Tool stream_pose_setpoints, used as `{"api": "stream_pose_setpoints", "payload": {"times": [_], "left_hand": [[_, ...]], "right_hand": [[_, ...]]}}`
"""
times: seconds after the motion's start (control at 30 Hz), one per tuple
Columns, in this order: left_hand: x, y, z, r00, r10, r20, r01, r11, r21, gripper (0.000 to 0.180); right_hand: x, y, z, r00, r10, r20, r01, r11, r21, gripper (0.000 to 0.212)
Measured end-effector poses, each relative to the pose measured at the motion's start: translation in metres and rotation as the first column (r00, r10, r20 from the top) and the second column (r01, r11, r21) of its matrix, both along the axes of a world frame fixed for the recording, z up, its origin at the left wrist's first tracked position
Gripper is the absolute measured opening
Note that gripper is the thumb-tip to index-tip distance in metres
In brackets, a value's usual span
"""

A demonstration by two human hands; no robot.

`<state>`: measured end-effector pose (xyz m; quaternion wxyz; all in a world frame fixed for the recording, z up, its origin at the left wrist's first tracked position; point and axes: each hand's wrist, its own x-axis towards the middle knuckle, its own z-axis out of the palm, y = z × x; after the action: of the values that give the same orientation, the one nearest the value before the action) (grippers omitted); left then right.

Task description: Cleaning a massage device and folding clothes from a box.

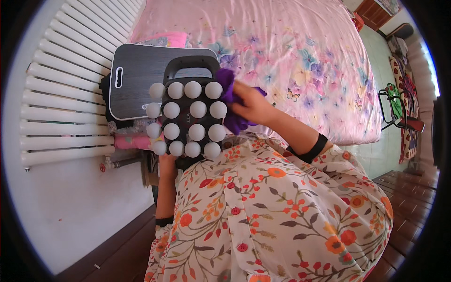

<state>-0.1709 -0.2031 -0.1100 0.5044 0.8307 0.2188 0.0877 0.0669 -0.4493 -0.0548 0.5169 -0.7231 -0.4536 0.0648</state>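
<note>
In front of my body is a black device with a loop handle at its far end and rows of round white balls over its face. My left hand holds it from below at the near left corner. The fingers of that hand are mostly hidden behind the device. My right hand is closed on a crumpled purple cloth, which touches the right side of the device beside the balls. Just beyond lies a dark grey lap desk with a white edge and a slot, partly covered by the device.
A bed with a pink flowered sheet stretches away ahead and to the right. On the left wall is a white radiator with a valve at its lower end. A black metal frame holding a green thing stands far right.
</note>
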Motion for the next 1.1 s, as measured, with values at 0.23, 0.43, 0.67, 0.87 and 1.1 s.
{"api": "stream_pose_setpoints", "payload": {"times": [0.23, 0.43, 0.67, 0.87, 1.1], "left_hand": [[0.001, -0.005, 0.007, 0.967, 0.214, -0.136, -0.253, 0.849, -0.463, 0.034], [-0.013, 0.0, -0.009, 0.954, 0.262, -0.142, -0.296, 0.766, -0.57, 0.04], [-0.011, 0.0, -0.003, 0.97, 0.238, 0.054, -0.215, 0.94, -0.266, 0.043], [-0.006, 0.003, 0.009, 0.985, 0.17, 0.038, -0.155, 0.955, -0.251, 0.041], [0.008, -0.008, 0.036, 0.992, 0.125, 0.03, -0.114, 0.963, -0.243, 0.041]], "right_hand": [[-0.027, -0.012, -0.003, 0.986, 0.157, 0.048, -0.132, 0.933, -0.335, 0.039], [-0.02, -0.019, -0.013, 0.96, 0.229, -0.163, -0.215, 0.972, 0.099, 0.037], [-0.022, -0.024, -0.003, 0.824, 0.295, -0.484, -0.21, 0.952, 0.223, 0.031], [-0.027, -0.018, 0.012, 0.816, 0.34, -0.467, -0.276, 0.94, 0.201, 0.031], [-0.01, -0.021, 0.025, 0.963, 0.242, 0.115, -0.21, 0.948, -0.238, 0.037]]}}
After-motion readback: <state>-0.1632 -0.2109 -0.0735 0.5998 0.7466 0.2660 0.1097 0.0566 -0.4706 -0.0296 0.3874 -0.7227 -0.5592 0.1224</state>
